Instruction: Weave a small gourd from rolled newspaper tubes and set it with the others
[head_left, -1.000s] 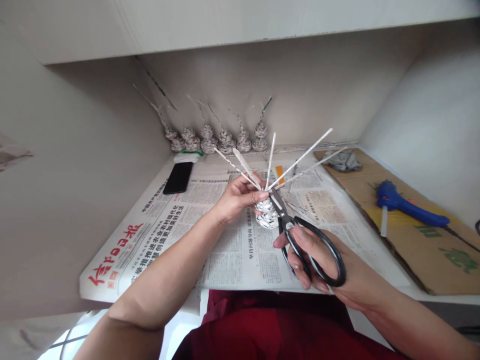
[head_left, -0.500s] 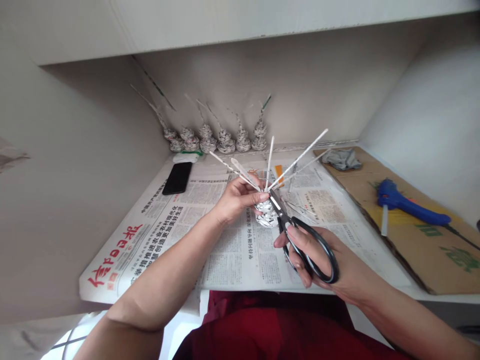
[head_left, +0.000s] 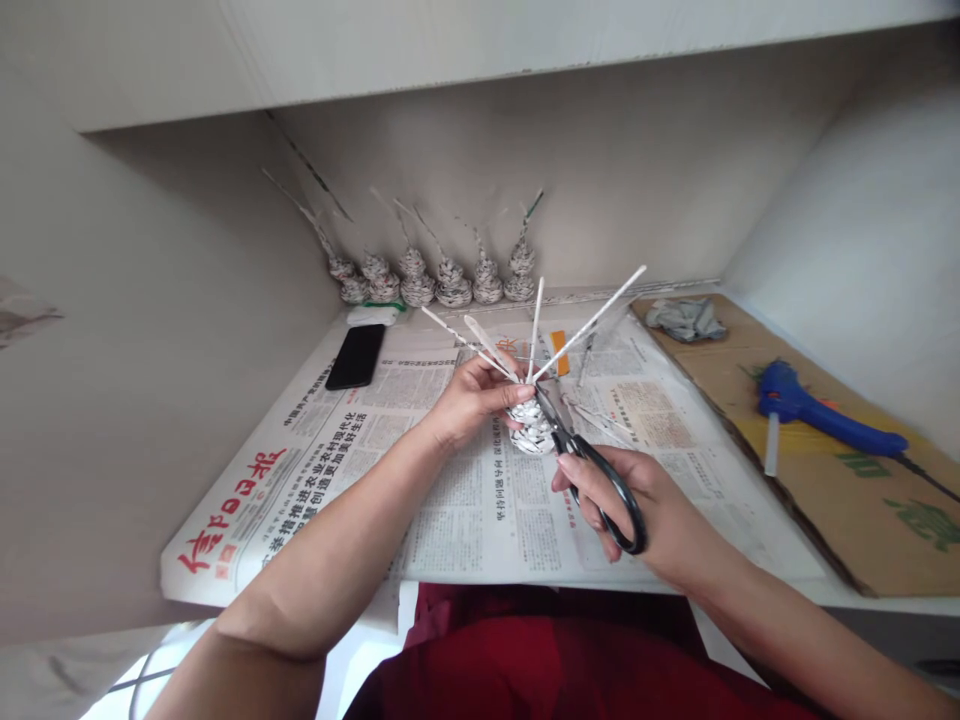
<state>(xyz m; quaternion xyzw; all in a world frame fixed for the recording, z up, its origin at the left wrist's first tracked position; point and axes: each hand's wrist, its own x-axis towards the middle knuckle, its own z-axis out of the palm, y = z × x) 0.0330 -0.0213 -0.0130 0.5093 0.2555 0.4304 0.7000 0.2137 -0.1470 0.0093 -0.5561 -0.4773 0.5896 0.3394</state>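
My left hand (head_left: 480, 392) pinches the top of a small woven newspaper gourd (head_left: 532, 437), held above the newspaper. Several rolled paper sticks (head_left: 592, 320) fan upward from the gourd's neck. In my right hand (head_left: 637, 500) is a pair of black-handled scissors (head_left: 559, 425), fingers through the loops. The blades are nearly together, with their tips at the base of the sticks, close to my left thumb. Loose paper pieces (head_left: 596, 418) lie on the newspaper just right of the gourd.
Several finished-looking woven gourds (head_left: 454, 287) line the back wall. A black phone (head_left: 356, 356) lies on the newspaper (head_left: 450, 520) at left. On the cardboard (head_left: 847, 540) at right rest a blue glue gun (head_left: 825, 415) and a crumpled grey cloth (head_left: 686, 320). A shelf board overhangs above.
The scissor blades have closed and their handles have come together. The rightmost paper stick has come off the gourd; a blurred piece shows to its right. My left hand has barely moved.
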